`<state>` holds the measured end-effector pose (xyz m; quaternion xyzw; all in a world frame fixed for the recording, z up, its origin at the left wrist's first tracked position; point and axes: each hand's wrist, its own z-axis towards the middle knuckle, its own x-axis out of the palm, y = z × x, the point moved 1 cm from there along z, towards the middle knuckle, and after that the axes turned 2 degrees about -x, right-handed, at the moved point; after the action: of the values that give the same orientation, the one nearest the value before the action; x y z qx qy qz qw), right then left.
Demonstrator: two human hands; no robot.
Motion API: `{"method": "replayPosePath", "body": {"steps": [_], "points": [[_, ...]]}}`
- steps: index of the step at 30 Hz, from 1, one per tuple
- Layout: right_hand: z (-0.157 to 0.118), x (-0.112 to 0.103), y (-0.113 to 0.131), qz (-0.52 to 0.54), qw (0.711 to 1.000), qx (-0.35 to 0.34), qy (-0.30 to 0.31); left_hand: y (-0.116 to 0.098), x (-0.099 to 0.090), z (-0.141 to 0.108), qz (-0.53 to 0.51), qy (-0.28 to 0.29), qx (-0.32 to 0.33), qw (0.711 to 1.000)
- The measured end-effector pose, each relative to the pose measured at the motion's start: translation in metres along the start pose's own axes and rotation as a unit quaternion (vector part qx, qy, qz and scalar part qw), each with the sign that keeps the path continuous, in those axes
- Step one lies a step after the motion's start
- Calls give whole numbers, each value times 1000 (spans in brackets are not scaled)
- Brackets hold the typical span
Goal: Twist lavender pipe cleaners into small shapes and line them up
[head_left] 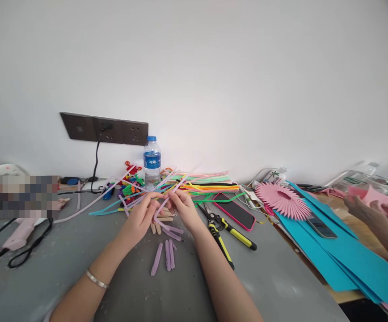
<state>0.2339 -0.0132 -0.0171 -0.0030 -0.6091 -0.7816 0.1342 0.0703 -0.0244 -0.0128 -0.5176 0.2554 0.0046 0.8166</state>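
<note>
Both hands meet above the table's middle on a thin lilac pipe cleaner (179, 182). My left hand (143, 215) pinches it from the left, fingers closed. From the other side, my right hand (182, 208) grips it between thumb and fingers, and one end sticks up past them. Just below the hands lie bare wooden craft sticks (166, 219) and lilac fuzzy pieces (173, 232), partly hidden by the fingers. Nearer to me, several lilac wrapped sticks (169, 256) rest on the grey table (130, 286).
Colourful pipe cleaners (210, 187) and a water bottle (152, 161) stand along the wall. Yellow-black pliers (225, 228) and a phone (236, 212) lie right. A pink glue gun (21, 235) lies left. Another person's hands (364, 212) hold pink paper beyond blue sheets (344, 257).
</note>
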Motion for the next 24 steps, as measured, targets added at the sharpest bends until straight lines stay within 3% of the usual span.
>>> {"method": "replayPosePath", "body": {"steps": [2, 6, 8, 18, 24], "points": [[1, -4, 0, 24, 999, -12, -32, 0, -4, 1, 41, -10, 45, 998], [3, -11, -2, 43, 993, -20, -104, 0, -8, 2, 134, 38, 171, 975], [3, -12, -3, 37, 993, -19, -113, 2, -7, 2, 161, 44, 204, 965], [2, -7, -4, 31, 998, 5, -60, 8, -5, 3, 164, -5, 252, 954], [3, -10, -5, 33, 997, -21, -71, 9, -9, 6, 172, -51, 204, 962]]}}
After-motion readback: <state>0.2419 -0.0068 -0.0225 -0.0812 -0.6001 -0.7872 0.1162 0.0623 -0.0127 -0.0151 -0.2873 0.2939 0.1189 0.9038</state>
